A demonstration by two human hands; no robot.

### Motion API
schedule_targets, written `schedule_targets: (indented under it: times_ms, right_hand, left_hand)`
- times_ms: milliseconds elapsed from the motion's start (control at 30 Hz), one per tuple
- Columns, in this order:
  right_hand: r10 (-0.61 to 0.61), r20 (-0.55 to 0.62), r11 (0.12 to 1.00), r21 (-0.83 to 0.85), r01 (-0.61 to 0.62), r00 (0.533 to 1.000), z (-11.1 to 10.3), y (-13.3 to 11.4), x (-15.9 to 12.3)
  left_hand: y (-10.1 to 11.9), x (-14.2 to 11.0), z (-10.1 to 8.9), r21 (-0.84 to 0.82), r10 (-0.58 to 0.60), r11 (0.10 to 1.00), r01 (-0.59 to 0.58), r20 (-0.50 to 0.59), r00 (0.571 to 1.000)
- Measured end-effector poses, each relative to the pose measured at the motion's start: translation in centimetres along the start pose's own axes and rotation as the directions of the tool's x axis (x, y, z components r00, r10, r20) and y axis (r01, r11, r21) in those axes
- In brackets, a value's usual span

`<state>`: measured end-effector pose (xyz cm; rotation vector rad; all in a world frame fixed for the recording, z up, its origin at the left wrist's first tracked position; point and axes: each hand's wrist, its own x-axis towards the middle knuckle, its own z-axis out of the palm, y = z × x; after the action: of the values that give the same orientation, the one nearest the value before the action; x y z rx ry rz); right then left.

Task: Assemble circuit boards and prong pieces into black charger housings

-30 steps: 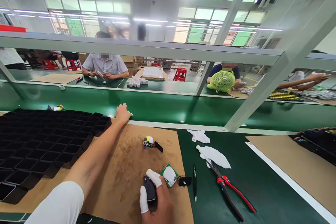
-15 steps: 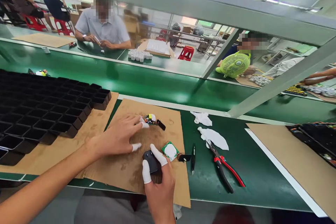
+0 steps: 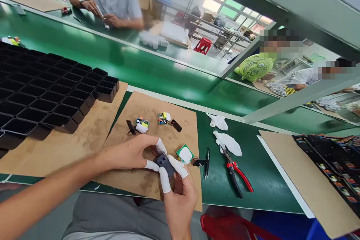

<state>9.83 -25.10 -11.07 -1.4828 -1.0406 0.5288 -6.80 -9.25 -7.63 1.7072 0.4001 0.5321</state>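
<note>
Both hands on the black case (image 3: 166,165): right hand (image 3: 179,191) pinches it between thumb and finger, left hand (image 3: 138,152) has thumb and finger closed in on its far-left end. White cots on those digits. Case sits over the cardboard (image 3: 131,183), toward its near edge. Green board (image 3: 185,154) just right of it; two more boards, left (image 3: 142,124) and right (image 3: 164,118), beyond. Tweezers (image 3: 207,163), then pliers (image 3: 233,174), farther right. Black cups (image 3: 59,99) off left.
</note>
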Motion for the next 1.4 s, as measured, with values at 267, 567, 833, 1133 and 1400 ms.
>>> schedule_targets:
  times_ms: [267, 567, 833, 1133, 1400]
  right_hand:
    - [0.111, 0.044, 0.993, 0.031, -0.112, 0.993, 0.1, -1.3, 0.3]
    - [0.068, 0.121, 0.998, -0.001, -0.068, 0.990, -0.4, -0.9, 0.3]
    - [-0.192, 0.286, 0.900, -0.331, 0.285, 0.939, -1.5, -3.2, 1.4]
    - [-0.355, 0.347, 0.851, -0.266, 0.454, 0.868, -2.5, -2.0, 1.7]
    - [-0.429, 0.363, 0.779, -0.315, 0.543, 0.827, -3.5, -2.5, 1.1]
  left_hand:
    - [0.4, -0.2, -0.2, -0.037, 0.058, 0.998, -0.058, 0.008, 0.998]
    - [-0.5, -0.1, 0.4, -0.220, -0.038, 0.975, 0.041, 0.016, 0.999]
    - [-1.2, -0.5, 1.0, -0.184, -0.014, 0.983, 0.008, -0.030, 0.999]
    - [-0.9, -0.3, 1.2, -0.203, -0.040, 0.979, 0.030, -0.046, 0.998]
    - [-1.7, -0.1, 0.4, -0.365, -0.135, 0.925, 0.105, -0.058, 0.989]
